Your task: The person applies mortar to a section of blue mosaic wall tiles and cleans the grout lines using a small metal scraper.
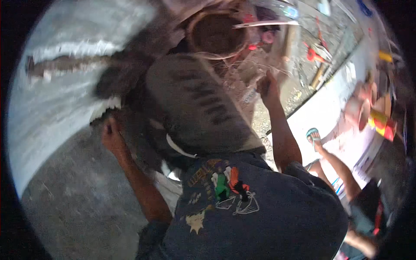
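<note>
My left hand (113, 136) is closed, its fingers curled together beside a dark ragged edge at the foot of the pale wall. Whatever it may hold is too blurred to name. Farther forward on the right, my right hand (269, 89) is also closed, thumb uppermost. Thin pale strands (255, 64) run close by its fingers; I cannot tell whether they are gripped. Between my arms lies grey cloth (195, 93) with dark lettering, over what looks like my leg. Beyond it stands a round, brown-rimmed container (189, 37) with a dark inside.
Red-handled scissors (317, 55) lie among scraps on the ground at the far right. A pale stick (266, 24) reaches across the container's right side. Another person's sandalled foot (313, 136) rests on a bright surface at right. A grey wall (78, 91) stands at left.
</note>
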